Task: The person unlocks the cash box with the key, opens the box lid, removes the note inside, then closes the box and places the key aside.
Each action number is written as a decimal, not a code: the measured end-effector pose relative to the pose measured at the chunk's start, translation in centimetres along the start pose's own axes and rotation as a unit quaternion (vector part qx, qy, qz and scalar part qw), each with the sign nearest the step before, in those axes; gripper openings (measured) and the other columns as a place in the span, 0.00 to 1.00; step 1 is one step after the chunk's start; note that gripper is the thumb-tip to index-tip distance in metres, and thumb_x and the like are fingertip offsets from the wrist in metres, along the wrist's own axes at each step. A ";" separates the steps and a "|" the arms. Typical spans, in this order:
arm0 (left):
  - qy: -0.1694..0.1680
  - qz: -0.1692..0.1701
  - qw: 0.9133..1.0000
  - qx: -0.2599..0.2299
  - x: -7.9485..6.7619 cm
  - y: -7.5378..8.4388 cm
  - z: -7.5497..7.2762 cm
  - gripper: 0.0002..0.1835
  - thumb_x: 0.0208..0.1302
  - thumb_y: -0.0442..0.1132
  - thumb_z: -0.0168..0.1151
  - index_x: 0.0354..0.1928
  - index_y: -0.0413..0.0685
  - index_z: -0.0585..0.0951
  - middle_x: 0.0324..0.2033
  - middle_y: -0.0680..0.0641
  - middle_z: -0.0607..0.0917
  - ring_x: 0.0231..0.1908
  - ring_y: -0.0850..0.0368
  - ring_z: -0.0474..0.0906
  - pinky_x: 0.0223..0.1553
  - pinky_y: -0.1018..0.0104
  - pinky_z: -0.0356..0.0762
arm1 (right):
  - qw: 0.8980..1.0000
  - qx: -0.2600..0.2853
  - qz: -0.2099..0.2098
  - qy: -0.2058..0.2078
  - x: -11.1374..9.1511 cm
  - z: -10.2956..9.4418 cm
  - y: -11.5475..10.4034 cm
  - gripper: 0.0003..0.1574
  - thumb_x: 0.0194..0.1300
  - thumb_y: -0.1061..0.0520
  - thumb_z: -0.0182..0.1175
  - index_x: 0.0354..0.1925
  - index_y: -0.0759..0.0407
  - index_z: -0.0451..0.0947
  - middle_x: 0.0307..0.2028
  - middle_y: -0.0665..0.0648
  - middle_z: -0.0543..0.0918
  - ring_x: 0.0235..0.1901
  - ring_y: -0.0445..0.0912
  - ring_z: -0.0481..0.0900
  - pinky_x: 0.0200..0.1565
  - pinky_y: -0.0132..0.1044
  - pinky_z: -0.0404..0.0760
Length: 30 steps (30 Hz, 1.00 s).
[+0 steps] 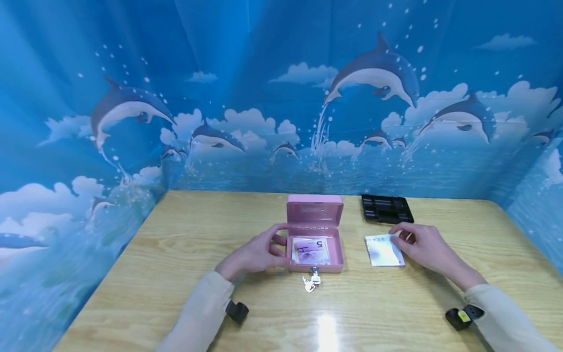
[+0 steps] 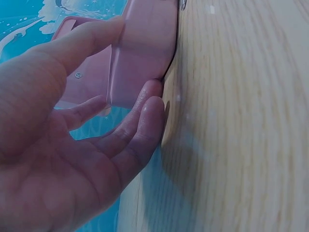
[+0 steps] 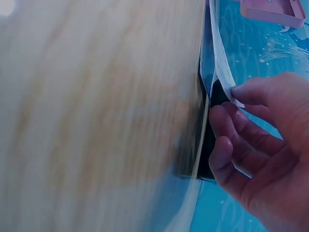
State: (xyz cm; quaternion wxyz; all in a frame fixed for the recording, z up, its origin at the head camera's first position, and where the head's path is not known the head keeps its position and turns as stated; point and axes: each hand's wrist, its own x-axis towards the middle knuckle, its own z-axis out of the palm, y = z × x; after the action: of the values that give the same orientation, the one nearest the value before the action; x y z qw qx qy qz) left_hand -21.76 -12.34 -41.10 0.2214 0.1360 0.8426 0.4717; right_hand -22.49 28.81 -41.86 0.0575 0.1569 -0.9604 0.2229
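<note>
A pink cash box (image 1: 337, 244) stands on the table with its lid (image 1: 314, 212) raised. Inside lies a purple-and-white banknote (image 1: 311, 251) marked 5. Two small keys (image 1: 310, 283) hang at the lock on the front. My left hand (image 1: 259, 248) rests against the box's left side; its thumb lies near the front corner and its fingers reach along the wall. To the right of the box, a pale blue banknote (image 1: 384, 251) is on the table. My right hand (image 3: 270, 130) pinches the note's edge (image 3: 223, 67) between thumb and fingers, lifting it slightly.
A black compartment tray (image 1: 387, 209) lies at the back of the table, right of the raised lid. Behind the wood-grain table (image 1: 184, 230) hangs a blue curtain (image 1: 246, 98) printed with dolphins. Each wrist wears a small black camera (image 1: 237, 311).
</note>
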 end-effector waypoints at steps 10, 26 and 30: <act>-0.002 -0.002 1.000 0.005 -0.1 0.2 0.1 0.49 0.57 0.47 0.78 0.77 0.68 0.61 0.61 0.45 0.79 0.51 0.54 0.83 0.51 0.58 0.84 | 1.000 -0.016 0.015 0.009 0.0 0.0 0.2 0.12 0.69 0.55 0.65 0.47 0.61 0.86 0.29 0.50 0.85 0.26 0.39 0.76 0.27 0.30 0.71; 0.004 -0.006 1.000 0.002 -0.2 0.4 0.1 0.49 0.56 0.45 0.79 0.77 0.66 0.62 0.61 0.44 0.79 0.51 0.54 0.83 0.50 0.57 0.85 | 0.996 0.084 0.018 0.033 -0.8 -0.9 -2.1 0.18 0.70 0.46 0.66 0.51 0.54 0.86 0.44 0.54 0.90 0.39 0.34 0.82 0.35 0.29 0.83; 0.006 -0.003 1.000 0.004 -0.2 0.4 0.0 0.49 0.56 0.45 0.79 0.77 0.66 0.62 0.61 0.44 0.79 0.51 0.54 0.83 0.49 0.58 0.85 | 0.991 0.133 0.033 0.008 -0.6 -0.8 -3.2 0.19 0.71 0.45 0.65 0.54 0.54 0.85 0.48 0.55 0.89 0.41 0.31 0.82 0.39 0.29 0.84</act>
State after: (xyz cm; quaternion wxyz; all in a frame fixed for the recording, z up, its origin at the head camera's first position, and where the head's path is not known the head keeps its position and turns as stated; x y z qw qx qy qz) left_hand -21.55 -12.21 -40.77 0.2170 0.1316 0.8461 0.4688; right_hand -20.81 26.64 -39.94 0.0365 0.1293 -0.9265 0.3514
